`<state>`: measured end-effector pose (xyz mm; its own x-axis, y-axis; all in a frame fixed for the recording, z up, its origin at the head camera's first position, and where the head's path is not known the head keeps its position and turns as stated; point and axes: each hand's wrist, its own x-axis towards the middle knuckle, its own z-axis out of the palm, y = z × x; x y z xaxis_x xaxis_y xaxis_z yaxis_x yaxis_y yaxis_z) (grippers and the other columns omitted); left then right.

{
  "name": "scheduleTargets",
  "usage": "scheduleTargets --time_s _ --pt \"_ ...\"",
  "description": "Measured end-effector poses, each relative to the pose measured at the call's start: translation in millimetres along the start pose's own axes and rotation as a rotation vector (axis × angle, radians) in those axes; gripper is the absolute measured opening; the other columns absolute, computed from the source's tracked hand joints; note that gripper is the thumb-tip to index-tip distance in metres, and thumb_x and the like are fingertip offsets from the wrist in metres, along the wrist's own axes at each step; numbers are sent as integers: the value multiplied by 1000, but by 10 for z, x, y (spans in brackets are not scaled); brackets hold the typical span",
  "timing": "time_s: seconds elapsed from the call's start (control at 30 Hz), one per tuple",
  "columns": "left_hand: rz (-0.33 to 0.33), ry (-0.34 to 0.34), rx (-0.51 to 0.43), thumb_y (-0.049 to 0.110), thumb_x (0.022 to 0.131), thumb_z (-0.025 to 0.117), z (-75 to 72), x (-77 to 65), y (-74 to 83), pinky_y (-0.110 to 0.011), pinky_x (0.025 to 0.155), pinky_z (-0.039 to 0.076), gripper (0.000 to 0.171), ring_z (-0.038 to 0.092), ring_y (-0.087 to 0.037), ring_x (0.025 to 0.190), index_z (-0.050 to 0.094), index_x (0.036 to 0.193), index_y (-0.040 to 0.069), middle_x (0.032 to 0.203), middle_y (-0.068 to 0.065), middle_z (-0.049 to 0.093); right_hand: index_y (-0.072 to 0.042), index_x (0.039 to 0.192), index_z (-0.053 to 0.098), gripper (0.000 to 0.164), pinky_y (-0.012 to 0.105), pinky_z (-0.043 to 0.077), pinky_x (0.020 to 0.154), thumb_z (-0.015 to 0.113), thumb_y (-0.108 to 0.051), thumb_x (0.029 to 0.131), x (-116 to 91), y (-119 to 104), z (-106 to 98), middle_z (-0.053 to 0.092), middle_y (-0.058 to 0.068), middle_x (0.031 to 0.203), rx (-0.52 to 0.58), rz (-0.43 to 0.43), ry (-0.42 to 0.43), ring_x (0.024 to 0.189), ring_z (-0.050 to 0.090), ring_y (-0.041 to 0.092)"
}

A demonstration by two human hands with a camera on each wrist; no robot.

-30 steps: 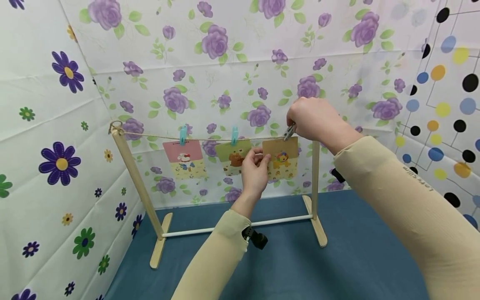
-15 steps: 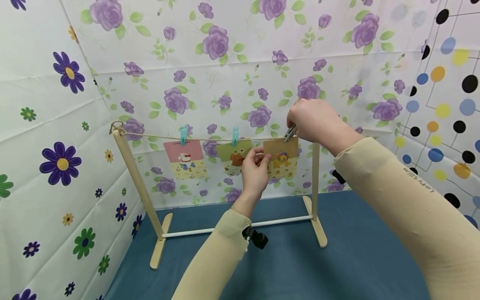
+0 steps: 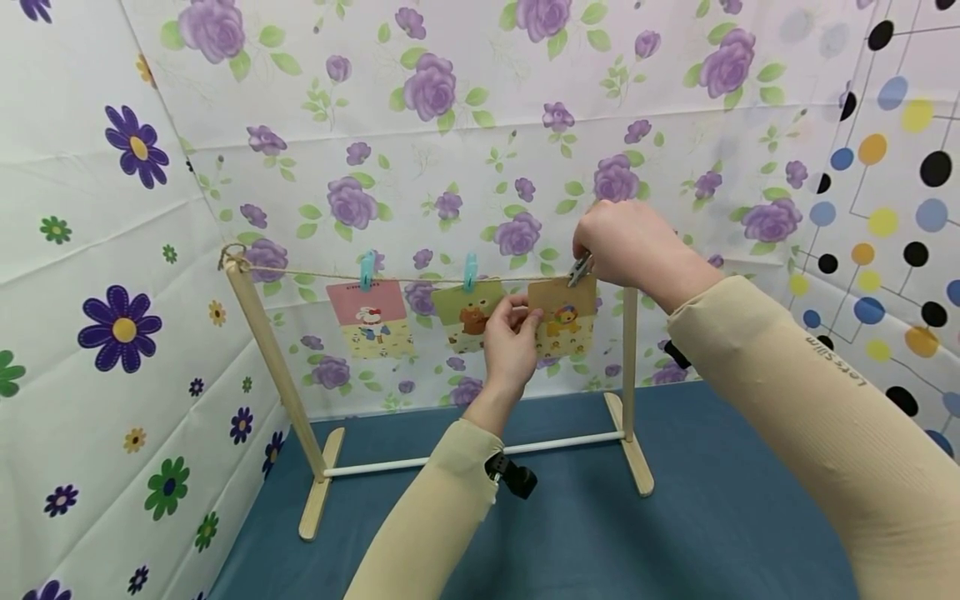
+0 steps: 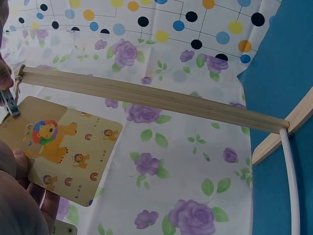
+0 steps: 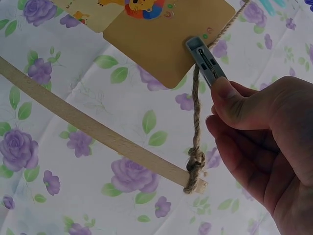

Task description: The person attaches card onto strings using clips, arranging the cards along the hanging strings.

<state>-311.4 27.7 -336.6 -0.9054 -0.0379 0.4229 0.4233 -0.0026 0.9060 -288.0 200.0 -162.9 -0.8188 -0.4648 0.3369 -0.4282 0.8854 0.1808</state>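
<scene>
A brown and yellow lion card (image 3: pixel 564 321) hangs at the twine line (image 3: pixel 420 278), near its right end. My left hand (image 3: pixel 512 346) pinches the card's left edge between thumb and fingers. With thumb and forefinger, my right hand (image 5: pixel 264 127) grips a grey clothespin (image 5: pixel 208 62), whose tip overlaps the card's top edge at the twine. To the left, a green bear card (image 3: pixel 471 315) and a pink rabbit card (image 3: pixel 371 321) hang from teal clothespins (image 3: pixel 470 272). The left wrist view shows the lion card (image 4: pixel 63 147) tilted, with left fingers behind it.
The twine is tied to two wooden posts (image 3: pixel 273 367) with flat wooden feet (image 3: pixel 636 454). A white rod (image 3: pixel 382 466) joins them low down. Blue cloth (image 3: pixel 555 542) covers the table. Floral sheets (image 3: pixel 450 150) and a dotted sheet (image 3: pixel 900 250) stand around it.
Both hands keep their hold on the card and the clothespin. The view shifts very slightly; otherwise hardly anything moves.
</scene>
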Motion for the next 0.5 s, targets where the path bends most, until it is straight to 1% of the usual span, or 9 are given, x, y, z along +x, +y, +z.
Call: scheduleTargets --time_s 0.13,0.27,0.4,0.5 --pt "-1 5 4 13 106 70 -6 7 -5 -33 79 55 11 69 -18 96 70 117 11 105 -5 75 -8 101 85 21 52 61 81 76 6 88 2 13 4 78 12 102 18 -12 2 93 73 34" --pt "0 5 -3 12 106 70 -7 12 -4 -33 81 56 12 69 -20 97 70 118 10 106 -6 75 -9 103 86 20 52 59 86 76 4 89 -4 47 2 79 10 103 54 3 -28 100 72 35" --pt "1 4 -6 12 106 70 -6 11 4 -34 82 56 12 69 -20 99 70 118 10 107 -6 75 -9 105 86 19 53 58 90 79 2 91 -22 69 -8 80 9 105 99 28 -53 104 72 34" --pt "3 9 -5 12 106 70 -9 16 -2 -34 82 55 12 69 -20 99 71 118 10 107 -6 75 -9 108 85 19 53 59 89 82 -1 90 -33 64 -24 80 9 107 111 31 -64 104 72 34"
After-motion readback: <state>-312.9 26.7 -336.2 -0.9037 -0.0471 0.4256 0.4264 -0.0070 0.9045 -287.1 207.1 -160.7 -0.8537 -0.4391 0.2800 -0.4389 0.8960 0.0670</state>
